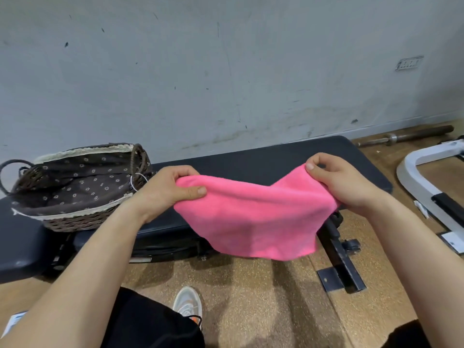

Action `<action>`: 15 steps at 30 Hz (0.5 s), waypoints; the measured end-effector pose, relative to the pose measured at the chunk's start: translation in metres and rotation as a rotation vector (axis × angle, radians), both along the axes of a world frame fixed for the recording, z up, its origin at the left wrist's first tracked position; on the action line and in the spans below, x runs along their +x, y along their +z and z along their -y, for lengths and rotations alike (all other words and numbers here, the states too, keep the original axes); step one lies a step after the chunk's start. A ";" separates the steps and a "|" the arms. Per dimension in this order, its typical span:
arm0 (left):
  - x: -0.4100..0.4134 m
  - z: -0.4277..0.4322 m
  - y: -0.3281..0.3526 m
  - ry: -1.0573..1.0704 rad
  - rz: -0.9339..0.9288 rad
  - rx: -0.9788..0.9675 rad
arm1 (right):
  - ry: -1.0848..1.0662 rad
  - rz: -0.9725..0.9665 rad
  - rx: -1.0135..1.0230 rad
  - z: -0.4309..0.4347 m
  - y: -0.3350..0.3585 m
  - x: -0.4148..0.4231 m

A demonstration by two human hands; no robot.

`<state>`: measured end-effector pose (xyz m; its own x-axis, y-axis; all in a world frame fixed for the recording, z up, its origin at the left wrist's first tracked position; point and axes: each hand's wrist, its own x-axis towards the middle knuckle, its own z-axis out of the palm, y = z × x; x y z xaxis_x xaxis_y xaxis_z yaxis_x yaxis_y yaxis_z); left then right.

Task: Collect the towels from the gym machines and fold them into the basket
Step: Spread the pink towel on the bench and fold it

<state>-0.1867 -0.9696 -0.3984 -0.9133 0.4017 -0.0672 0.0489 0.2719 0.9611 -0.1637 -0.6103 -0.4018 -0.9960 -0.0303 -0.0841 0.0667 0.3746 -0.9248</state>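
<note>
At the left end of the dark padded surface [276,156] sits the woven basket [75,223]. Its mouth faces up and only its flowered lining shows inside. Placed there, it is within easy reach for dropping in a folded cloth.

Just right of the basket, above the surface's near edge, the left hand [168,189] holds one top corner of the pink towel [251,217]. Its grip pinches the cloth, thumb on the near face and fingers curled behind.

The towel hangs in front of the middle of the surface. Its top edge sags between the two hands and its lower edge droops toward the floor [251,297]. Whether it brushes the surface's edge cannot be told. Held by both upper corners, the cloth spreads out so its edges can be matched, which looks like the setup for a first fold.

Over the right half of the surface, the right hand [344,184] has the other top corner. Its grip likewise pinches the cloth between thumb and curled fingers.

Beyond the right end of the surface, a white frame [411,182] lies on the floor. A metal bar [406,135] rests along the foot of the wall behind it.
</note>
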 end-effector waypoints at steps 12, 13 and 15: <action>-0.046 -0.028 -0.038 0.441 -0.124 -0.431 | -0.399 -0.114 0.329 -0.005 -0.034 -0.033; -0.055 -0.031 -0.039 0.466 -0.083 -0.362 | -0.416 -0.087 0.227 -0.002 -0.034 -0.042; -0.074 -0.036 -0.041 0.532 -0.026 -0.208 | -0.428 -0.041 0.022 0.003 -0.033 -0.059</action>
<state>-0.2606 -0.9339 -0.4390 -0.9886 -0.1333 -0.0706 -0.1238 0.4489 0.8849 -0.2232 -0.6128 -0.4343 -0.9210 0.3875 -0.0399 0.1834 0.3410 -0.9220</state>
